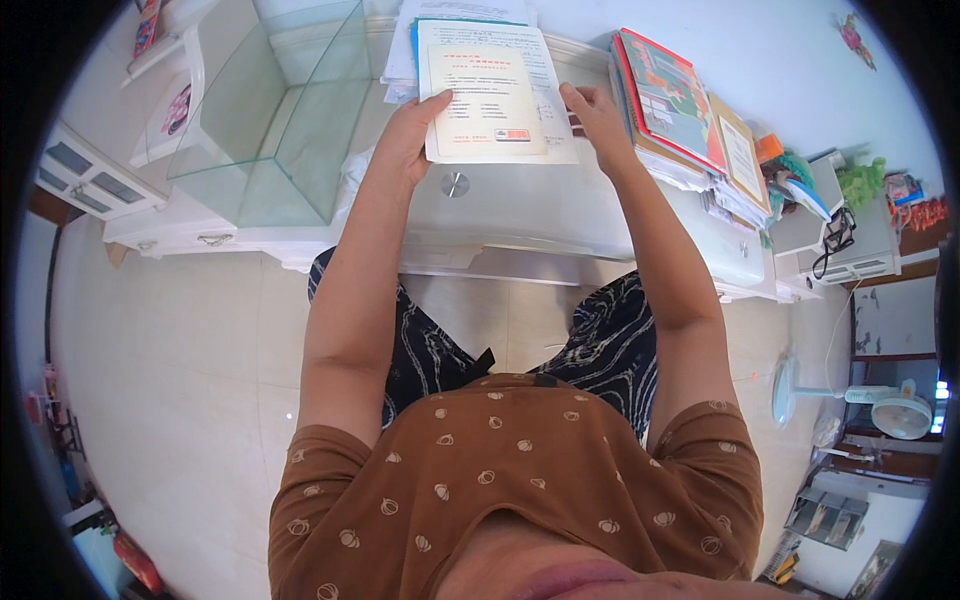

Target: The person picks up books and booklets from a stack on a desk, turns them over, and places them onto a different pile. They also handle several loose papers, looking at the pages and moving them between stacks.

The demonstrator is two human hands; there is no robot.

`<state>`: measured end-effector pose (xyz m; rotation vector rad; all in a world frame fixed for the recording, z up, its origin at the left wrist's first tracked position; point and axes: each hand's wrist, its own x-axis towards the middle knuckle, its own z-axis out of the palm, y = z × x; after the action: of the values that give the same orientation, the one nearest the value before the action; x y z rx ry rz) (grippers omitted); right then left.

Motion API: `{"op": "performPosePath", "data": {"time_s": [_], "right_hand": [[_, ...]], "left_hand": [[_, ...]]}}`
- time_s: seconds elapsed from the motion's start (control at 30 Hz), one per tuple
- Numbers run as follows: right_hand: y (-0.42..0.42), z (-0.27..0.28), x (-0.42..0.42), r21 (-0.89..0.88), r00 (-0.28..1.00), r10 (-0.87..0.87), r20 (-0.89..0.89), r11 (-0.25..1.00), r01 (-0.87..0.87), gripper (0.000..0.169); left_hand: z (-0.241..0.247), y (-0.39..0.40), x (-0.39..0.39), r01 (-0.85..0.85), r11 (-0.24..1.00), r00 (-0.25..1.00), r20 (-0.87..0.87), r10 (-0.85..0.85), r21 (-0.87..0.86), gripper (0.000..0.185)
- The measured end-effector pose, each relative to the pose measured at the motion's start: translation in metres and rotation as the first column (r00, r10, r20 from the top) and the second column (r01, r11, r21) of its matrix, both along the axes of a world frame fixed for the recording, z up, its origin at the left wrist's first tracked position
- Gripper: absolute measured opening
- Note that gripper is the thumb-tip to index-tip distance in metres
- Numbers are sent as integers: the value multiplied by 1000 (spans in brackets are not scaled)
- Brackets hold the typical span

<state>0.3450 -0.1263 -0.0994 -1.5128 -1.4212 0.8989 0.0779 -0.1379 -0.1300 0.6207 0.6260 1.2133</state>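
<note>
My left hand (420, 131) grips the left edge of a few printed sheets, its thumb on a cream-coloured paper (487, 112) with red and black print. Under that paper lies a larger white printed sheet (559, 139). At the right side, my right hand (596, 120) is by the sheet's edge with thumb and fingers bent; whether it touches the paper cannot be made out. More papers (465, 10) and a blue-green folder edge (415, 52) show behind the sheets, over the white cabinet top (525, 214).
An open-topped glass tank (300, 142) stands on the left. Stacked books and papers (675, 105) lie on the right, beside an orange object (768, 148) and dark-framed glasses (836, 236). A fan (900, 412) stands farther right. The cabinet's front edge (525, 277) is before my knees.
</note>
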Motion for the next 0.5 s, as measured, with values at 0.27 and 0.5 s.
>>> {"op": "performPosePath", "data": {"time_s": [0.27,0.5], "right_hand": [[3,-5,-4,-255,931,47,-362,956,-147,68],[-15,-27,-2,-166,904,98,-415,969,-181,61]], "left_hand": [[-2,0,3,-33,998,996,-85,38,60,49],[-3,-15,2,23,999,992,-126,-26,-28,50]]}}
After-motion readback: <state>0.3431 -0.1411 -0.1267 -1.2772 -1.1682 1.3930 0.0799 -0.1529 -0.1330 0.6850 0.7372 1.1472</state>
